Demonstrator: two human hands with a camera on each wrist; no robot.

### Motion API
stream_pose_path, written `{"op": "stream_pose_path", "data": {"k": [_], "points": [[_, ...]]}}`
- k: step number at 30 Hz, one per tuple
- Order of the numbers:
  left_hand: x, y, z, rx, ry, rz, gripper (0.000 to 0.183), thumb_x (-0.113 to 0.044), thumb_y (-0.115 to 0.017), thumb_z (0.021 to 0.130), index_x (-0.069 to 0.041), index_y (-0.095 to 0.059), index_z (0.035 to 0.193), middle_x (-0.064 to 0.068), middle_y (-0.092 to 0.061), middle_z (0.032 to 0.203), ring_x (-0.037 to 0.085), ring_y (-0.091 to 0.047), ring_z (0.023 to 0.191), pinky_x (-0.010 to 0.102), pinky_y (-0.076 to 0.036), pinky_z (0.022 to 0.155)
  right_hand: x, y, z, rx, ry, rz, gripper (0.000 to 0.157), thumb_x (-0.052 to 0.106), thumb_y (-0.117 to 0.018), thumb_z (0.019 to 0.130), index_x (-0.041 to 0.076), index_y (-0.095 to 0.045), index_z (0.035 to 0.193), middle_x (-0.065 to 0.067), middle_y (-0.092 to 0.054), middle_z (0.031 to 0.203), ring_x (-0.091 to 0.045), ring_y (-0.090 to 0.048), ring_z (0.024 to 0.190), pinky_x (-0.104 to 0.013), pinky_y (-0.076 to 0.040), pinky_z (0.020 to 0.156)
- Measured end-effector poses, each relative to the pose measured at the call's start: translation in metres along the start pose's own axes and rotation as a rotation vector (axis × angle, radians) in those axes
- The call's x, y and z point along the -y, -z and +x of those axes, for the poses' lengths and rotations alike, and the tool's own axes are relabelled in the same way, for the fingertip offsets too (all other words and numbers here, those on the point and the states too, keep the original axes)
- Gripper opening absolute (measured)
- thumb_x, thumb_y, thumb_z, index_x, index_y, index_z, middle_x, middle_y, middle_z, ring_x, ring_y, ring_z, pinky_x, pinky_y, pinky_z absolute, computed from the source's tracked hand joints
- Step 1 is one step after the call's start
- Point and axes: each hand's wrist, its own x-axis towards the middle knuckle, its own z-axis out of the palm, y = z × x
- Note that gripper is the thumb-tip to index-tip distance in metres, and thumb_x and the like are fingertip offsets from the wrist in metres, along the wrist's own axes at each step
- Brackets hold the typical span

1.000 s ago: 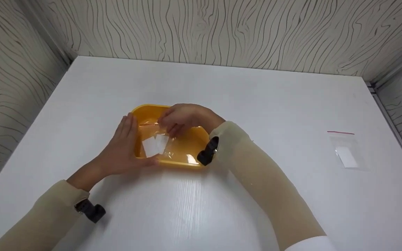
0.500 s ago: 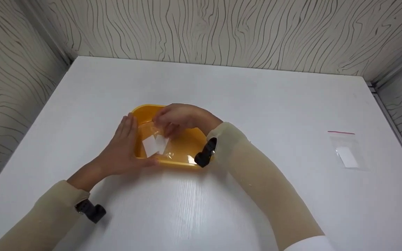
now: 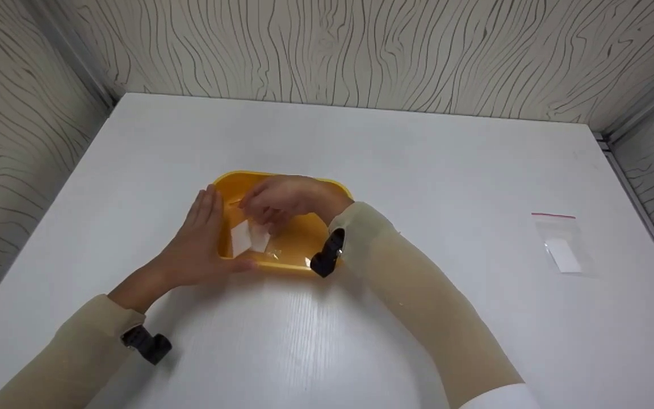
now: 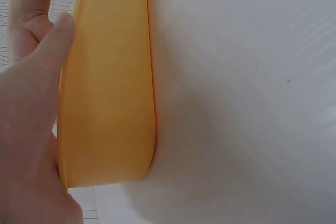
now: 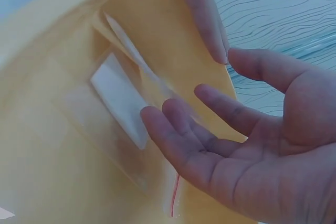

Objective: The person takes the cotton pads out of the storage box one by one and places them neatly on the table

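Note:
A yellow plastic tub point(image 3: 293, 269) stands on the white table, its outer wall point(image 4: 110, 82) filling much of the left wrist view. My left hand point(image 3: 193, 250) rests on its left end, with straight fingers along the left rim and the thumb along the near rim. Inside lie clear zip bags with white inserts point(image 3: 240, 238). One bag point(image 5: 118, 98) lies in front of my right fingertips, while another point(image 5: 128, 45) leans near the wall. My right hand point(image 3: 284, 199) is inside the tub, fingers loosely bent, thumb apart, nothing gripped. It hides part of the bags.
Another clear zip bag point(image 3: 564, 253), with a red strip and white insert, lies flat at the table's right. Wood-patterned panels point(image 3: 327, 51) stand behind the table and at both sides. Black wrist cameras point(image 3: 154, 346) stick out from both sleeves.
My right hand has moved left and slightly nearer inside the tub, over the bags. The left hand, the tub and the bag at right stay in place.

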Motion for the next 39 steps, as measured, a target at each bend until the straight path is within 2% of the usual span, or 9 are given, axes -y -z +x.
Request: {"op": "stream_pose_path", "data": {"k": [5, 7, 12, 19, 24, 30, 34, 39], "points": [[-0.002, 0.001, -0.001, -0.004, -0.001, 0.005, 0.136, -0.074, -0.068, 0.081, 0.008, 0.009, 0.157, 0.023, 0.019, 0.166, 0.041, 0.017, 0.153, 0.062, -0.007, 0.121, 0.001, -0.005, 0.0, -0.006, -0.027, -0.068, 0.033, 0.028, -0.065, 0.101, 0.009, -0.07, 0.128, -0.009, -0.066, 0.101, -0.023, -0.062, 0.092, -0.034, -0.056, 0.093], [-0.002, 0.002, -0.002, -0.006, -0.003, 0.006, 0.135, -0.074, -0.068, 0.081, 0.008, 0.009, 0.157, 0.024, 0.019, 0.166, 0.041, 0.017, 0.153, 0.062, -0.007, 0.121, 0.002, -0.007, -0.001, 0.004, -0.012, -0.081, 0.031, 0.028, -0.064, 0.101, 0.005, -0.071, 0.12, -0.012, -0.064, 0.097, -0.025, -0.061, 0.088, -0.036, -0.057, 0.092], [-0.001, 0.002, -0.002, -0.008, -0.012, -0.001, 0.136, -0.073, -0.069, 0.081, 0.008, 0.01, 0.157, 0.024, 0.019, 0.166, 0.042, 0.017, 0.153, 0.062, -0.006, 0.122, 0.005, -0.013, -0.001, -0.009, 0.014, -0.086, 0.029, 0.025, -0.062, 0.102, 0.001, -0.07, 0.115, -0.011, -0.068, 0.095, -0.027, -0.065, 0.087, -0.038, -0.058, 0.091], [0.001, 0.001, -0.002, -0.009, -0.021, -0.012, 0.136, -0.071, -0.07, 0.082, 0.009, 0.01, 0.156, 0.025, 0.02, 0.165, 0.041, 0.018, 0.153, 0.06, -0.003, 0.122, 0.008, -0.017, -0.001, -0.093, 0.059, -0.072, 0.025, 0.023, -0.06, 0.103, 0.0, -0.07, 0.105, -0.009, -0.065, 0.084, -0.022, -0.063, 0.076, -0.034, -0.059, 0.084], [0.0, 0.001, 0.0, -0.012, -0.023, 0.003, 0.136, -0.072, -0.069, 0.082, 0.01, 0.009, 0.156, 0.025, 0.019, 0.165, 0.042, 0.017, 0.153, 0.058, -0.003, 0.123, 0.01, -0.018, 0.002, -0.171, 0.061, 0.016, 0.021, 0.016, -0.061, 0.102, -0.002, -0.069, 0.111, -0.009, -0.064, 0.082, -0.02, -0.063, 0.073, -0.032, -0.06, 0.08], [-0.001, 0.001, 0.0, -0.008, -0.013, 0.008, 0.136, -0.073, -0.069, 0.081, 0.01, 0.009, 0.157, 0.024, 0.019, 0.165, 0.042, 0.016, 0.153, 0.061, -0.006, 0.122, 0.01, -0.022, 0.005, -0.275, 0.065, 0.094, 0.034, 0.004, -0.063, 0.098, -0.003, -0.063, 0.131, -0.012, -0.068, 0.106, -0.02, -0.067, 0.082, -0.032, -0.061, 0.079], [-0.001, 0.002, -0.001, -0.001, -0.003, 0.002, 0.137, -0.073, -0.069, 0.081, 0.009, 0.01, 0.157, 0.023, 0.02, 0.166, 0.041, 0.017, 0.153, 0.061, -0.007, 0.122, 0.011, -0.024, 0.006, -0.309, 0.059, 0.091, 0.036, -0.001, -0.06, 0.098, -0.002, -0.063, 0.134, -0.014, -0.068, 0.115, -0.023, -0.068, 0.089, -0.031, -0.061, 0.077], [-0.001, 0.002, -0.001, 0.0, 0.008, -0.009, 0.137, -0.074, -0.069, 0.08, 0.007, 0.011, 0.157, 0.023, 0.02, 0.166, 0.041, 0.017, 0.153, 0.062, -0.009, 0.121, 0.01, -0.025, 0.006, -0.33, 0.064, 0.068, 0.036, -0.002, -0.058, 0.098, -0.001, -0.064, 0.134, -0.011, -0.068, 0.111, -0.023, -0.069, 0.086, -0.029, -0.061, 0.075]]}}
